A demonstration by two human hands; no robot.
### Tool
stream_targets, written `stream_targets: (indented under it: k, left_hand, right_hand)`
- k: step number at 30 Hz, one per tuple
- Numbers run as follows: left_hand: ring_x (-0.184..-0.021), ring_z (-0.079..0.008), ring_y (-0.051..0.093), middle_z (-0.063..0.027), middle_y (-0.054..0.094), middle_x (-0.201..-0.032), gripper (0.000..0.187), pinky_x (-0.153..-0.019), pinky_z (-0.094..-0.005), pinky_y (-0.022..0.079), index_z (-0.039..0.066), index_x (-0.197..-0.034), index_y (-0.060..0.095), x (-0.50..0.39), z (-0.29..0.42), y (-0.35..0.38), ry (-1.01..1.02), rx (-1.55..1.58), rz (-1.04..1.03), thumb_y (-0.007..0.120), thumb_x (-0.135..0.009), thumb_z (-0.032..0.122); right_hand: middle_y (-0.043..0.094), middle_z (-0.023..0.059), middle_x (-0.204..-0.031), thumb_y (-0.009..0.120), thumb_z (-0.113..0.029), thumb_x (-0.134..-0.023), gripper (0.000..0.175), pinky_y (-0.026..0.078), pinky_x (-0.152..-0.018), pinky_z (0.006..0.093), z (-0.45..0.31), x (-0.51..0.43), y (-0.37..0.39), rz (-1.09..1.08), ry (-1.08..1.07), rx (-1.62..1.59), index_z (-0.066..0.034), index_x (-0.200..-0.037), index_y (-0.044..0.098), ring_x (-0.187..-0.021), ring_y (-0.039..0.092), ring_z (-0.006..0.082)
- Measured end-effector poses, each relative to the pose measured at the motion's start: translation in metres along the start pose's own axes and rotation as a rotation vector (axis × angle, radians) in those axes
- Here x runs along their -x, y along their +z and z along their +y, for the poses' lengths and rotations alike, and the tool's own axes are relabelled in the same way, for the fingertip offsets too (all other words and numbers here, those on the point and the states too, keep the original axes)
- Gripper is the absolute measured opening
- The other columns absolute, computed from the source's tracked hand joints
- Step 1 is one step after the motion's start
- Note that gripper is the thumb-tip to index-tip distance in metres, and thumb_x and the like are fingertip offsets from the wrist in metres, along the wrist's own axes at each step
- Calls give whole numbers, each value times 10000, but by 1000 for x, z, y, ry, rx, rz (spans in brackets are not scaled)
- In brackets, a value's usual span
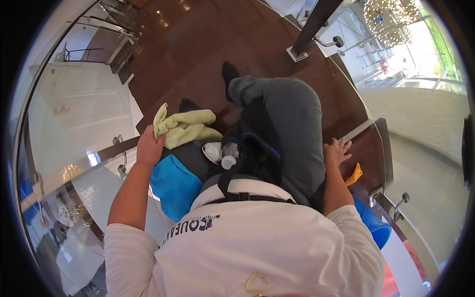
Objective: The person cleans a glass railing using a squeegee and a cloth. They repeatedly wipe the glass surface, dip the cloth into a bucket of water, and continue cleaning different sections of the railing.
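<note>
My left hand (150, 146) grips a bunched pale yellow-green cloth (187, 126), which lies over my left thigh. My right hand (337, 151) is beside my right thigh with its fingers spread and nothing in it. It rests at or just above a dark wooden step (365, 148); contact is hard to tell. A bright blue cloth (174, 187) hangs at my left hip. Between my thighs, a clear bottle with a white cap (229, 157) and a white bottle or spray head (212, 151) sit in a dark pouch at my waist.
An orange tool handle (354, 175) sticks up near my right forearm, by a blue bucket (376, 226). Glass panels with metal brackets (119, 143) line both sides. A dark wooden post (308, 33) stands ahead on the right. Brown wooden floor (193, 48) spreads before my feet.
</note>
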State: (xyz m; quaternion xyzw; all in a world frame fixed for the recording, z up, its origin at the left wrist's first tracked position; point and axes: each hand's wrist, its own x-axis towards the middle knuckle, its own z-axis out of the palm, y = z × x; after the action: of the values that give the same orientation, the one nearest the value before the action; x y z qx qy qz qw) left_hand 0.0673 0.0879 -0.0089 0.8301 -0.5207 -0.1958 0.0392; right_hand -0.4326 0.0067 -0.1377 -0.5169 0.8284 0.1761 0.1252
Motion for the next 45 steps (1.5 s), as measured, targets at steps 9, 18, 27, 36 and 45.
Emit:
stream_targets:
  k: [9, 18, 27, 36, 45]
  left_hand:
    - [-785, -385, 538, -193, 566, -848, 279, -669, -472, 418, 18, -917, 481, -86, 16, -16, 69, -112, -125, 575, -764, 230]
    - [-941, -350, 536, -166, 564, -1022, 322, -782, -429, 430, 71, -990, 530, -237, -13, -28, 89, -11, 38, 505, -805, 333]
    - [-983, -318, 553, -162, 561, -1089, 384, -822, -403, 450, 62, -1082, 503, -268, 37, -30, 128, -116, -21, 512, -785, 306]
    - [-965, -322, 552, -157, 550, -1043, 338, -812, -419, 444, 54, -1032, 477, -217, 81, -24, 155, -212, 147, 497, -809, 307]
    - [-964, -338, 532, -173, 546, -998, 361, -827, -417, 423, 47, -997, 491, -153, 92, -34, -35, -22, 459, 549, -763, 316]
  right_hand:
    - [444, 11, -1274, 469, -299, -805, 373, 145, -975, 634, -15, -8, -4, -173, 46, 278, -198, -1154, 553, -1345, 94, 258]
    - [495, 55, -1185, 516, -268, -791, 380, 256, -952, 549, 12, -11, 25, -50, 2, 275, -168, -1157, 539, -1240, 314, 261]
    - [501, 112, -1189, 501, -318, -804, 386, 274, -910, 591, -23, -45, 6, 31, -39, 271, -142, -1145, 547, -1193, 354, 324]
    - [531, 131, -1095, 517, -271, -800, 333, 312, -841, 565, -151, -127, -53, 477, -699, -559, -74, -1063, 572, -1094, 391, 334]
    - [537, 76, -762, 516, -128, -790, 179, 441, -586, 367, -385, -194, -32, -636, -813, -972, -18, -924, 564, -673, 535, 221]
